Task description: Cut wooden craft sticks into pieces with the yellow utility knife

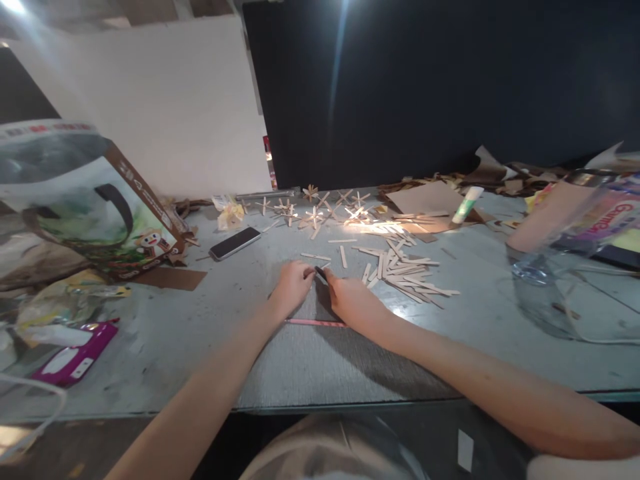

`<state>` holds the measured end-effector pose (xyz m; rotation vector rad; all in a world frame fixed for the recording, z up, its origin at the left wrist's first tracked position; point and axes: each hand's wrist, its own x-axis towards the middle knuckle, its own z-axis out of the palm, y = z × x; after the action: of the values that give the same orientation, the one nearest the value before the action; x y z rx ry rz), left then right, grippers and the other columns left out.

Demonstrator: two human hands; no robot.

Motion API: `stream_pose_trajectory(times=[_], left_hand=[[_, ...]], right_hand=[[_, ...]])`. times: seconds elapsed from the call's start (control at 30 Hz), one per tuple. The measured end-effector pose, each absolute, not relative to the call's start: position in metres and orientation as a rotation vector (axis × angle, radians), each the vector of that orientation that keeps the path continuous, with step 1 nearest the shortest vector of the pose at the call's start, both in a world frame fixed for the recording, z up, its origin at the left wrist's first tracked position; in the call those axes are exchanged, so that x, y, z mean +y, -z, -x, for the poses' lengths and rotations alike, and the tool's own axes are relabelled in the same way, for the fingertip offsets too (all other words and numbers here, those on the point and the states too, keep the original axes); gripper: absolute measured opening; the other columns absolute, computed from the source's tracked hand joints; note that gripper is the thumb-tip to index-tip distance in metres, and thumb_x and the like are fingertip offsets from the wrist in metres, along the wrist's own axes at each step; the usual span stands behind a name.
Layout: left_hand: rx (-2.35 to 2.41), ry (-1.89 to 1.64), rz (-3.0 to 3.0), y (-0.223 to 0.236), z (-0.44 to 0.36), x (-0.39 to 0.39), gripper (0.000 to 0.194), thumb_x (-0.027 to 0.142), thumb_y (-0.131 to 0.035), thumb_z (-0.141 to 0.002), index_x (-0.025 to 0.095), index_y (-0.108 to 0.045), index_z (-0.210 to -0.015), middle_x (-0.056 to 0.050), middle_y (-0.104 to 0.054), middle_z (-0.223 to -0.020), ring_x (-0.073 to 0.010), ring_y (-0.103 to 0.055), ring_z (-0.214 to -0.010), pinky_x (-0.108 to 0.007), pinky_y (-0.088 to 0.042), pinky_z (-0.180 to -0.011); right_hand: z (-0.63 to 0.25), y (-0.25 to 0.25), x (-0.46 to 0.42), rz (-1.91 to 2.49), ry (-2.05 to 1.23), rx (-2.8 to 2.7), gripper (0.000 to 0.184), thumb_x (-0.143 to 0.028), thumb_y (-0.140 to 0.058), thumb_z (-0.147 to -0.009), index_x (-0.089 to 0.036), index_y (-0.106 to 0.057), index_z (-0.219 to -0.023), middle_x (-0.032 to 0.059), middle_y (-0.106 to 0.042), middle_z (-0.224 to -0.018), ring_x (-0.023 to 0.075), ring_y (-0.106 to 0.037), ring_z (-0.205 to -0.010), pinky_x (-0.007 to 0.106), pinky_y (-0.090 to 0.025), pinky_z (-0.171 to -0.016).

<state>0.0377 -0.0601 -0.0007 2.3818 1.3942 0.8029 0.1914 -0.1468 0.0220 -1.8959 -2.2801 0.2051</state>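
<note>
My left hand (294, 285) rests low over the table with its fingertips pinched together. Facing it, my right hand (354, 301) is closed around a small dark object (321, 273) whose tip points toward my left fingertips. What my left fingers pinch is too small to make out. Under my wrists lies a thin pink striped stick (316, 323), partly covered by my right hand. Just beyond my fingers are loose wooden craft sticks (343, 257), and a larger pile of craft sticks (407, 273) spreads to the right. Farther back stand several star shapes made of crossed sticks (314, 216).
A phone (235, 243) lies left of the stars. At left are a printed box (135, 220) and a magenta device (77, 353). A glue stick (468, 205) rests at back right near cardboard (425, 199). A clear bottle (545, 300) stands at right.
</note>
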Motion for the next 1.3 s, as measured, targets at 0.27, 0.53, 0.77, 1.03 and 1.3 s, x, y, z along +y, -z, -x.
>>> stream_pose_trajectory(times=[0.27, 0.53, 0.77, 1.03, 1.3], left_hand=[[1.38, -0.799, -2.392, 0.0001, -0.0397, -0.061, 0.018, 0.011, -0.062, -0.083, 0.017, -0.077, -0.074, -0.005, -0.073, -0.077, -0.0176, -0.064, -0.075, -0.027, -0.044, -0.072], [1.402, -0.8, -2.41, 0.0016, -0.0404, -0.0636, 0.018, 0.012, -0.062, -0.085, 0.018, -0.078, -0.079, -0.007, -0.074, -0.082, -0.0184, -0.066, -0.079, -0.028, -0.046, -0.075], [1.376, -0.824, -2.462, 0.0046, -0.0406, -0.0607, 0.017, 0.009, -0.063, -0.084, 0.018, -0.076, -0.077, -0.006, -0.074, -0.081, -0.018, -0.066, -0.08, -0.027, -0.047, -0.076], [1.388, -0.818, -2.402, 0.0073, -0.0406, -0.0582, 0.017, 0.011, -0.062, -0.085, 0.018, -0.078, -0.082, -0.006, -0.076, -0.084, -0.0184, -0.067, -0.08, -0.028, -0.048, -0.076], [1.398, -0.808, -2.39, 0.0076, -0.0412, -0.0588, 0.017, 0.013, -0.061, -0.084, 0.018, -0.077, -0.079, -0.006, -0.076, -0.081, -0.018, -0.066, -0.077, -0.027, -0.047, -0.073]], right_hand=[[-0.1906, -0.0174, -0.1513, 1.891, -0.143, -2.279, 0.058, -0.011, -0.035, -0.096, -0.006, -0.034, -0.154, 0.0187, -0.073, -0.091, 0.0291, -0.072, -0.085, 0.034, -0.05, -0.071], [-0.1902, -0.0164, -0.1513, 1.918, -0.115, -2.297, 0.059, -0.01, -0.036, -0.095, -0.008, -0.033, -0.155, 0.0176, -0.073, -0.091, 0.0293, -0.072, -0.087, 0.034, -0.05, -0.072], [-0.1898, -0.0152, -0.1482, 1.918, -0.101, -2.327, 0.059, -0.011, -0.036, -0.096, -0.008, -0.032, -0.155, 0.0175, -0.073, -0.092, 0.0293, -0.072, -0.087, 0.035, -0.049, -0.076], [-0.1901, -0.0164, -0.153, 1.913, -0.1, -2.333, 0.06, -0.012, -0.036, -0.097, -0.007, -0.027, -0.157, 0.0178, -0.073, -0.093, 0.0282, -0.071, -0.088, 0.034, -0.049, -0.076], [-0.1882, -0.0194, -0.1483, 1.93, -0.112, -2.363, 0.061, -0.012, -0.036, -0.096, -0.005, -0.029, -0.156, 0.0199, -0.073, -0.095, 0.0316, -0.071, -0.09, 0.037, -0.05, -0.075]])
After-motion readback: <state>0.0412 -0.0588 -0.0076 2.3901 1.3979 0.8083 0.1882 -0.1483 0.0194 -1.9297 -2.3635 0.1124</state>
